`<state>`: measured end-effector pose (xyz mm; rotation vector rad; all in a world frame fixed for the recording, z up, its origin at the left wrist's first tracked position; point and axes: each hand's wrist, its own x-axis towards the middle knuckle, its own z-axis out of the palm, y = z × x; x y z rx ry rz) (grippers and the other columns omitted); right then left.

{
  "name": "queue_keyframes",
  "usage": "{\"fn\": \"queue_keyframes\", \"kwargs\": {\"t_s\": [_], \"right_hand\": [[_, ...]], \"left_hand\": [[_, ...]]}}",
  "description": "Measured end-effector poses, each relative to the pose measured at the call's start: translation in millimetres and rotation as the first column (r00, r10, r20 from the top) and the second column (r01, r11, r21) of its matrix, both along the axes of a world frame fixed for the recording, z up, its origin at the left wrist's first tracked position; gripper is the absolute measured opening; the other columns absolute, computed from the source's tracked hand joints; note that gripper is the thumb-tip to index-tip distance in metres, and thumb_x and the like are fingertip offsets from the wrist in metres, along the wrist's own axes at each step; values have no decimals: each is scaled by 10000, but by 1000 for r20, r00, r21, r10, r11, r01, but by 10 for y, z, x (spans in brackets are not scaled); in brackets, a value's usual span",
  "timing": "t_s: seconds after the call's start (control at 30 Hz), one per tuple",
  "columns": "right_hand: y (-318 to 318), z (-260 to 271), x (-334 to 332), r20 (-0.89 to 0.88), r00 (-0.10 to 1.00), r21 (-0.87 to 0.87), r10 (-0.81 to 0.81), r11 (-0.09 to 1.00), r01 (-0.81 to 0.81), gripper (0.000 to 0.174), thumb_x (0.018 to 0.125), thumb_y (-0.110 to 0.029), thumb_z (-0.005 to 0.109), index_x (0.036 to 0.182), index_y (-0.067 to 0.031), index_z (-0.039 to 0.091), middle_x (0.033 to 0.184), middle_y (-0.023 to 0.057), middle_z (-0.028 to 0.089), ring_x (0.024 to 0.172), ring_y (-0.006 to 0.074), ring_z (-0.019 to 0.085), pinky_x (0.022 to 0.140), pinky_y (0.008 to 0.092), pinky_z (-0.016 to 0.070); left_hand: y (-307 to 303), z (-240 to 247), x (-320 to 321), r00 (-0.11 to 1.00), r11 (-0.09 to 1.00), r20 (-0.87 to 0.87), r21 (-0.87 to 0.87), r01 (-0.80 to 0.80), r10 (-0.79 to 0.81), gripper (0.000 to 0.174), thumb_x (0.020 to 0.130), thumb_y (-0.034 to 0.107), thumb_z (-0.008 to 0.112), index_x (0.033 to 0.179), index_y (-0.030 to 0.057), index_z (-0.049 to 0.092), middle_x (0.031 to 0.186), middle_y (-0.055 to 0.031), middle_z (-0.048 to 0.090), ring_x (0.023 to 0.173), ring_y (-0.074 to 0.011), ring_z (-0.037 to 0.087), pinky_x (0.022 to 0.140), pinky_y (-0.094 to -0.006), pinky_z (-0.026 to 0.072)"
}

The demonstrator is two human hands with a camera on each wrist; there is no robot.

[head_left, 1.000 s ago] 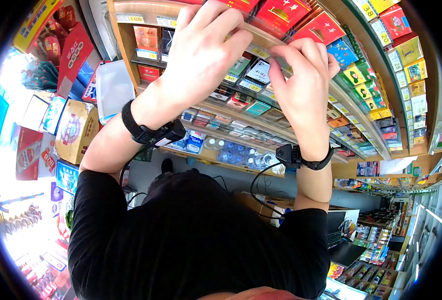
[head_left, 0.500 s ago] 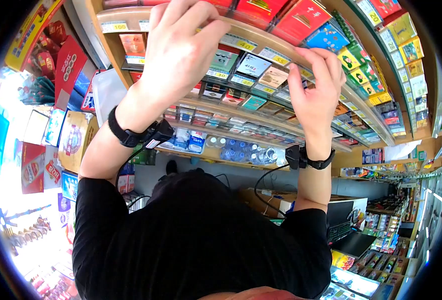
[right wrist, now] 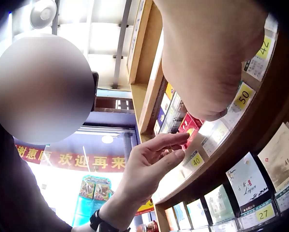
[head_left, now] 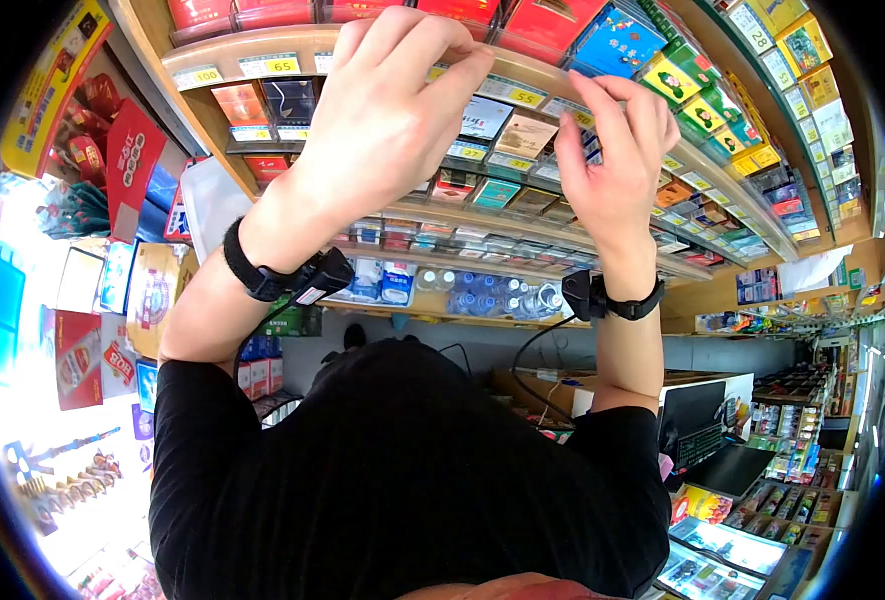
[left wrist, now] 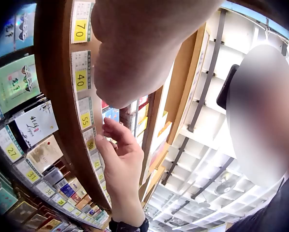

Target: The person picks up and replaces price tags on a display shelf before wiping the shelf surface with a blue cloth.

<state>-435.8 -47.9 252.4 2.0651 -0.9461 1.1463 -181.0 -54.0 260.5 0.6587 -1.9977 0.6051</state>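
Observation:
My left hand [head_left: 393,120] is raised to the wooden shelf edge, its fingers bent over a strip of price tags. In the right wrist view the left hand [right wrist: 151,166] has thumb and forefinger apart, beside a tag [right wrist: 196,160] reading 40. Farther along the same strip is my right hand [head_left: 618,165], thumb and forefinger spread. The left wrist view shows the right hand [left wrist: 122,162] with fingertips right at the tag [left wrist: 90,140] reading 50. Neither hand shows anything held. Red cigarette packs [head_left: 548,28] stand above the strip; a white pack [head_left: 485,118] stands below it.
Lower rows of packs run under the hands, with bottles [head_left: 488,297] on a bottom shelf. A cardboard box [head_left: 158,300] and a translucent plastic container [head_left: 215,190] stand at left. To the right are a keyboard [head_left: 698,447] and a yellow-labelled pack row [head_left: 678,85].
The view has shifted along the shelf. My right hand has moved rightward along the tags, from beside the 40 tag to the 50 tag. The left hand stays over the strip, fingers bent.

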Motion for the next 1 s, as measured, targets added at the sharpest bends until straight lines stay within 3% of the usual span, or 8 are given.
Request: {"fn": "queue_keyframes", "kwargs": {"t_s": [0.43,0.63,0.8,1.0], "right_hand": [[47,-60,57,0,1000,4,23,1000,-23,461,790,-77,790,1247,-108,737,1213,43,656,1119,277,588,1003,473,357],[44,4,120,14,999,31,46,998,-46,393,783,-82,803,1169,-107,732,1153,43,654,1112,285,587,1001,477,362],[106,100,205,-39,998,128,-50,990,55,280,789,-100,822,1045,-97,710,1086,48,604,1091,296,553,996,494,360],[196,189,301,-101,986,211,-134,966,153,286,795,-117,840,1046,-76,711,1083,72,556,1111,315,516,971,525,356]], "left_hand": [[-76,-188,-70,1000,1000,-2,23,-16,16,457,769,-26,721,1222,36,717,1232,-85,654,1135,-308,606,954,-443,457],[-85,-205,-83,996,993,-67,98,63,-56,474,723,-40,692,1188,47,668,1197,-97,665,1133,-325,607,962,-453,449],[-72,-166,-83,994,993,-81,90,77,-70,452,697,-61,654,1134,50,677,1158,-86,681,1115,-317,618,980,-450,443],[-90,-167,-90,991,994,-106,68,85,-77,403,700,-58,636,1085,51,687,1104,-67,697,1097,-308,626,987,-461,433]]}}
